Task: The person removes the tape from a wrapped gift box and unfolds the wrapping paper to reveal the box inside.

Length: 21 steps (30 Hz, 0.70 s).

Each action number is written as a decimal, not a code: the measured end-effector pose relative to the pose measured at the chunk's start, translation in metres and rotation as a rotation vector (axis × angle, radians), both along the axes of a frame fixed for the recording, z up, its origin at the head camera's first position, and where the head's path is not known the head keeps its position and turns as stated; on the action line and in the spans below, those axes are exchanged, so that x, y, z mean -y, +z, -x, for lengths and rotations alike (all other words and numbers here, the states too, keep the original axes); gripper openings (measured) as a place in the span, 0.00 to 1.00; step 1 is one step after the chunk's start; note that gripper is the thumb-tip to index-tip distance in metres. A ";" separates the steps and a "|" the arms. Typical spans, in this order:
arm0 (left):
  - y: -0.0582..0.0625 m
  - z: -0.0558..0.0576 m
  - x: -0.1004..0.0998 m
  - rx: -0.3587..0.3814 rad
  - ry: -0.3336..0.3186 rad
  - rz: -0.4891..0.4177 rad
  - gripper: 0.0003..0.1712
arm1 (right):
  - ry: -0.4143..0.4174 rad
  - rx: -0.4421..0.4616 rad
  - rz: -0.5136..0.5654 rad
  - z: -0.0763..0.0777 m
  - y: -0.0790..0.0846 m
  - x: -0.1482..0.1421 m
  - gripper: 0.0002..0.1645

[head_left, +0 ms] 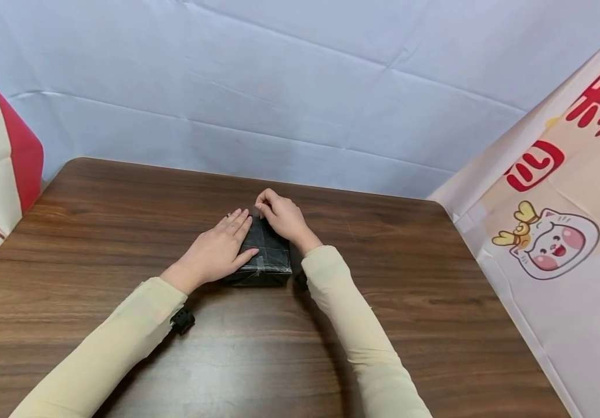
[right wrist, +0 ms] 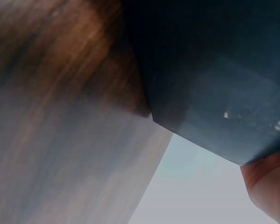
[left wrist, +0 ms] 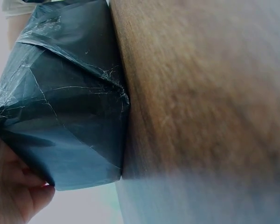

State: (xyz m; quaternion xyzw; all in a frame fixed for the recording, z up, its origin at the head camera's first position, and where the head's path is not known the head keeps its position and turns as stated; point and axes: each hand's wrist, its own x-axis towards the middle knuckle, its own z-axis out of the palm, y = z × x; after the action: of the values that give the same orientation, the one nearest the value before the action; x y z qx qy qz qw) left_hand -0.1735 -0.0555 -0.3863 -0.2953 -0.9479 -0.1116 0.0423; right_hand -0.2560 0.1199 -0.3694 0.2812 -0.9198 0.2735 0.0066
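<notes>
A flat box wrapped in black, shiny plastic and tape (head_left: 268, 255) lies on the wooden table. My left hand (head_left: 215, 251) rests on its top along the left side, fingers straight and thumb spread toward the middle. Seen from the left wrist, creased black wrapping (left wrist: 65, 93) covers the near end, and fingers (left wrist: 28, 198) touch the box's upper edge. At the far end of the box, my right hand (head_left: 282, 216) has curled fingers and pinches the black wrapping at the edge. A fingertip (right wrist: 270, 182) meets the box's corner in the right wrist view.
The brown table (head_left: 383, 290) extends around the box on all sides. Behind it hangs a pale cloth backdrop (head_left: 279, 87). A printed banner with a cartoon face (head_left: 556, 244) is at the right, and a red and white one (head_left: 13, 151) at the left.
</notes>
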 end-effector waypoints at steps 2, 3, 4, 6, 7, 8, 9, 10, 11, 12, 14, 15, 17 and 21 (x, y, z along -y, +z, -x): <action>-0.001 0.000 0.000 -0.003 0.001 -0.002 0.40 | -0.002 0.012 0.008 0.001 0.000 0.000 0.10; -0.001 0.000 -0.001 -0.005 0.001 -0.008 0.40 | -0.004 0.017 0.013 0.002 0.001 0.000 0.10; -0.001 0.000 -0.001 -0.006 0.002 -0.010 0.40 | -0.007 0.024 0.017 0.003 0.001 0.000 0.10; -0.001 0.000 -0.002 -0.012 0.002 -0.017 0.40 | -0.012 0.037 0.023 0.005 0.003 0.000 0.10; -0.001 0.000 -0.003 -0.016 0.002 -0.019 0.40 | -0.013 0.045 0.025 0.007 0.003 0.000 0.10; -0.001 0.000 -0.003 -0.018 0.003 -0.021 0.40 | -0.013 0.051 0.027 0.008 0.003 0.000 0.10; -0.001 -0.001 -0.004 -0.019 0.003 -0.021 0.40 | -0.013 0.056 0.027 0.008 0.003 0.000 0.10; -0.001 -0.001 -0.004 -0.017 0.003 -0.019 0.40 | -0.011 0.062 0.029 0.009 0.002 0.000 0.10; -0.001 -0.002 -0.005 -0.017 0.004 -0.020 0.40 | -0.008 0.067 0.031 0.010 0.001 0.001 0.10; -0.002 -0.002 -0.005 -0.015 0.006 -0.018 0.41 | -0.006 0.072 0.034 0.010 0.001 0.001 0.10; -0.003 -0.004 -0.005 -0.013 0.010 -0.018 0.41 | -0.003 0.085 0.043 0.011 -0.001 0.002 0.10; -0.004 -0.004 -0.006 -0.012 0.012 -0.018 0.41 | -0.005 0.090 0.048 0.011 -0.001 0.003 0.10; -0.005 -0.005 -0.006 -0.018 0.016 -0.021 0.41 | -0.010 0.105 0.062 0.012 -0.002 0.004 0.10; -0.007 -0.006 -0.006 -0.032 0.021 -0.025 0.40 | -0.011 0.136 0.099 0.013 -0.004 0.006 0.10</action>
State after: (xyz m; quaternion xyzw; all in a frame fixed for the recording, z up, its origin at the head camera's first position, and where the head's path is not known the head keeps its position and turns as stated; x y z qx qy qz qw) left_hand -0.1673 -0.0498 -0.3933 -0.2867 -0.9486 -0.1183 0.0625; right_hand -0.2687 0.1142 -0.3729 0.2564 -0.9051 0.3368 -0.0404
